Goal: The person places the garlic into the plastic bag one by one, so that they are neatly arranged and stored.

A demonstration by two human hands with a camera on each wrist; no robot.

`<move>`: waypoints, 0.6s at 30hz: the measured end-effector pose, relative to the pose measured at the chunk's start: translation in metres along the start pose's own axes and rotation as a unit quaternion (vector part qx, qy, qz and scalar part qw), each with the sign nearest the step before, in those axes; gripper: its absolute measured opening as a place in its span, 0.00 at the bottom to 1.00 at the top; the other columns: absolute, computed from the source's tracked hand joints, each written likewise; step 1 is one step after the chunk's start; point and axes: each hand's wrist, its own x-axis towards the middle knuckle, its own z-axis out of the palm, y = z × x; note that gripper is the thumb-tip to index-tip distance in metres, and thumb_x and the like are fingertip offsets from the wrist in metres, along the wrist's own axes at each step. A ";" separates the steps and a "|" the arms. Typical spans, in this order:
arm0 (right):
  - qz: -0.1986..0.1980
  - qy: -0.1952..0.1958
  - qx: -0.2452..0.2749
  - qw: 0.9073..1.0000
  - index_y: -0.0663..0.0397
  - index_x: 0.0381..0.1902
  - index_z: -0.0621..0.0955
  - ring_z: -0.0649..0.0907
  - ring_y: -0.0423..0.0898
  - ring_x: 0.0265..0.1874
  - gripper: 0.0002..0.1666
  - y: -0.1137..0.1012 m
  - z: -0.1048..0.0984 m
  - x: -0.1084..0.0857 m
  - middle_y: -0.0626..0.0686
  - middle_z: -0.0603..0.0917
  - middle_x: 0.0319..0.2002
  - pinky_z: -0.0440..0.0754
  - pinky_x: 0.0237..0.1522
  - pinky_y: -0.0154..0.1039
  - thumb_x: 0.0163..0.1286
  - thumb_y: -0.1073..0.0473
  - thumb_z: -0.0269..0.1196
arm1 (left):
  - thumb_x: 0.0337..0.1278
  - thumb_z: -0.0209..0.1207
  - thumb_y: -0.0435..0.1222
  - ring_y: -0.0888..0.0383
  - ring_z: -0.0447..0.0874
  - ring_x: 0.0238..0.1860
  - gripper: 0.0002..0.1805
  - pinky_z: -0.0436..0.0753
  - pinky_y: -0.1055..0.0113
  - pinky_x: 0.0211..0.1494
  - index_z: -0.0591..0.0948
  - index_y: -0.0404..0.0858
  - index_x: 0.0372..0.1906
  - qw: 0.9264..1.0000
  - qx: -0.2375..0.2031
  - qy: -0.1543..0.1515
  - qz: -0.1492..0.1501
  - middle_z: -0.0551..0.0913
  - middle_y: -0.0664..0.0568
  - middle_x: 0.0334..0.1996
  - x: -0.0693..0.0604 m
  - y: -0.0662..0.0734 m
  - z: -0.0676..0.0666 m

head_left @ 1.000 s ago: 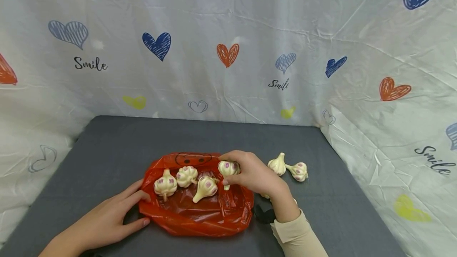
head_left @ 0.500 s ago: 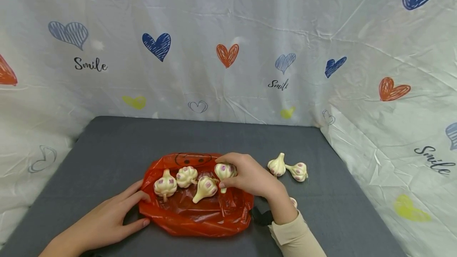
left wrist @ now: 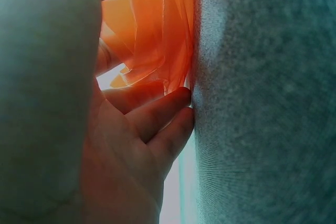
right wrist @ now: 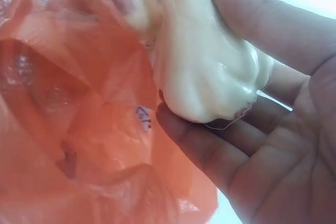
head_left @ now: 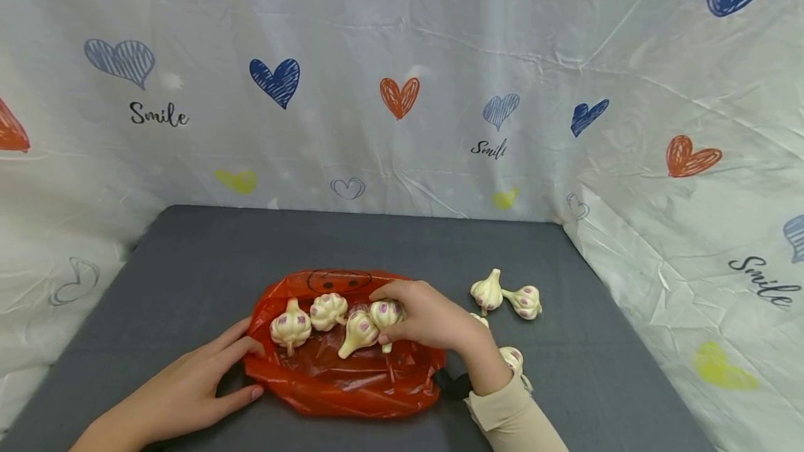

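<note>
A red plastic bag [head_left: 342,396] lies spread with its mouth up, and several pale garlic bulbs with purple marks rest inside. My right hand [head_left: 433,319] holds one garlic bulb [head_left: 386,314] between thumb and fingers, low in the right half of the bag; the right wrist view shows that bulb [right wrist: 205,72] close up. Just left of it lies another garlic bulb [head_left: 359,333], seemingly touching it. At the bag's left edge rests my left hand [head_left: 188,382], fingers fairly straight against the plastic. In the left wrist view its fingertips touch the grey tabletop beside the bag [left wrist: 152,30].
On the dark grey table [head_left: 239,243], right of the bag, lie two garlic bulbs [head_left: 486,291] close together. More garlic [head_left: 511,358] shows partly behind the right forearm. A white curtain [head_left: 352,40] printed with hearts surrounds the back and sides.
My right hand has moved left and slightly toward me with its garlic bulb, bringing it against the neighbouring bulb. Garlic behind the forearm has come more into sight. The left hand stays put.
</note>
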 end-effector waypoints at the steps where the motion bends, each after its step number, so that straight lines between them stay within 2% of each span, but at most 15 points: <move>1: -0.001 -0.001 -0.002 1.000 0.52 0.64 0.87 0.85 0.39 0.54 0.33 0.000 0.001 0.001 0.43 0.88 0.57 0.83 0.59 0.41 0.62 0.57 0.84 | 0.69 0.65 0.67 0.41 0.79 0.72 0.20 0.88 0.50 0.57 0.77 0.69 0.57 1.000 0.001 0.000 -0.001 0.67 0.42 0.81 0.000 0.000 0.000; 9: 0.003 -0.007 -0.007 1.000 0.52 0.62 0.87 0.84 0.38 0.53 0.32 0.004 0.008 0.005 0.41 0.88 0.55 0.82 0.60 0.41 0.62 0.57 0.85 | 0.68 0.65 0.69 0.40 0.79 0.72 0.21 0.88 0.48 0.56 0.77 0.69 0.57 1.000 0.004 -0.006 -0.013 0.67 0.41 0.82 0.000 0.002 0.000; 18: 0.002 -0.028 -0.007 1.000 0.50 0.61 0.88 0.84 0.36 0.52 0.29 0.009 0.012 0.009 0.40 0.89 0.54 0.82 0.60 0.39 0.62 0.57 0.84 | 0.68 0.63 0.70 0.42 0.79 0.73 0.20 0.88 0.48 0.58 0.77 0.71 0.56 1.000 0.013 0.008 -0.010 0.67 0.44 0.81 0.000 0.001 0.001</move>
